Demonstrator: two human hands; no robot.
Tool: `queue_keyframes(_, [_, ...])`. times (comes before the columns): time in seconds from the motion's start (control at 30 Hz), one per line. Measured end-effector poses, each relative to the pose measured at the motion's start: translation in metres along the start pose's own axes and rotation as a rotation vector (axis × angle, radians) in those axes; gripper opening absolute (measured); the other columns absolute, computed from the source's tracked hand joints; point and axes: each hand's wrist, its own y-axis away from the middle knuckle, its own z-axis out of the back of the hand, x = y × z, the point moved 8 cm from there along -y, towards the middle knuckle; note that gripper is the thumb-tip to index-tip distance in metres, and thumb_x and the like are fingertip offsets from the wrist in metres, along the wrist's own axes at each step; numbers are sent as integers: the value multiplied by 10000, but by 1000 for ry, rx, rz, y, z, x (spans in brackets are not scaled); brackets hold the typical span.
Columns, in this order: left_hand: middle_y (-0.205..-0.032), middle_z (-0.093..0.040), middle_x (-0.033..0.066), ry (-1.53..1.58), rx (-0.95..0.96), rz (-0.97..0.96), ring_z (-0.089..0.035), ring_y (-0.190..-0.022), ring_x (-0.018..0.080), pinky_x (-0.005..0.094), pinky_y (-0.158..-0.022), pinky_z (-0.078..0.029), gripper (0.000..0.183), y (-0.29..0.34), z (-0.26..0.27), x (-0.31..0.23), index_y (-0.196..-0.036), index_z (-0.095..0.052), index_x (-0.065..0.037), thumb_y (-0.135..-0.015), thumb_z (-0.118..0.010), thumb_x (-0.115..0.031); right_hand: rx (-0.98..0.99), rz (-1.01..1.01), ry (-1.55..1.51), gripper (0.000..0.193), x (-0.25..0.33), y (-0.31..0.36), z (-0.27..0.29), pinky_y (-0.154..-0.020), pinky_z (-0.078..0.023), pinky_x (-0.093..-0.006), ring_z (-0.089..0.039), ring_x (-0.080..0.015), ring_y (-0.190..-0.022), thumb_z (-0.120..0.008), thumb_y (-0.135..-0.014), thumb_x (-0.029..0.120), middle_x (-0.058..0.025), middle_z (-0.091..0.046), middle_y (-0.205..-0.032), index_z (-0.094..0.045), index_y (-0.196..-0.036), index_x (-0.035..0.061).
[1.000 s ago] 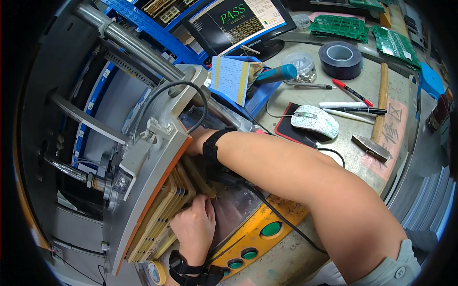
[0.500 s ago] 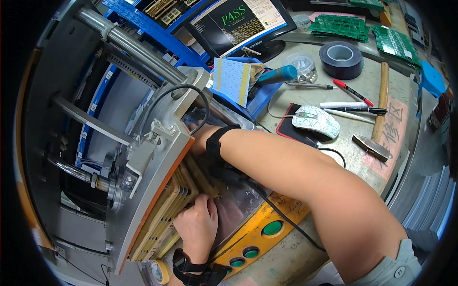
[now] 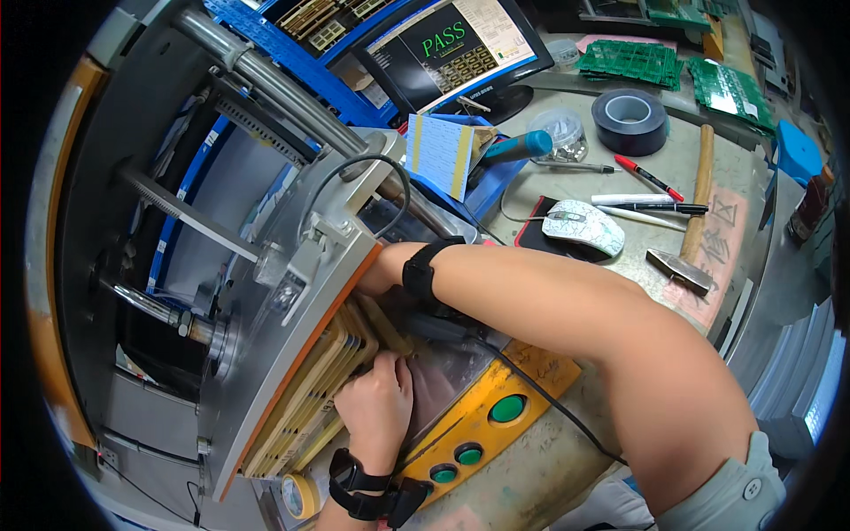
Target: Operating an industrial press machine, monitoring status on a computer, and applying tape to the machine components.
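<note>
My left hand (image 3: 376, 403) is closed, its fingers curled and pressed against the right edge of a stack of cream-coloured fixture plates (image 3: 310, 398). Whatever lies between those fingers is hidden. My right arm reaches across the machine, and only the back of my right hand (image 3: 382, 272) shows. Its fingers disappear under the orange-edged metal plate (image 3: 292, 345) of the press. Both wrists wear black straps, and a black cable (image 3: 549, 394) runs from the right one.
A yellow control panel (image 3: 478, 425) with green buttons (image 3: 507, 408) fronts the press. To the right are a mouse (image 3: 580, 228), a hammer (image 3: 677, 272), pens, a dark tape roll (image 3: 629, 119) and green circuit boards (image 3: 630, 64). A monitor (image 3: 452, 53) stands behind; a yellow tape roll (image 3: 301, 496) is near left.
The view has shifted slightly, so the scene sits a little differently. My right hand is further under the plate, less of it showing. My left hand stays at the fixture plates' edge.
</note>
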Motion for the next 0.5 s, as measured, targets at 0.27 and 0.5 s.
queue_keyframes(0.27, [-512, -555, 63, 121, 84, -8, -566, -469, 267, 352, -491, -443, 164, 38, 30, -2, -975, -627, -133, -830, -655, -204, 329, 197, 610, 267, 53, 30, -14, -699, -492, -425, -591, -271, -1012, -495, -849, 97, -124, -646, -1093, -689, -1028, 58])
queue_keyframes(0.5, [-919, -626, 151, 393, 295, 359, -576, -934, 309, 425, -852, -425, 215, 151, 85, 29, -1046, -632, -32, -933, -564, -202, 347, -167, 21, 500, 71, 96, 24, -911, -340, -387, -486, -230, -1195, -443, -777, 1, -67, -625, -1171, -689, -1154, 218])
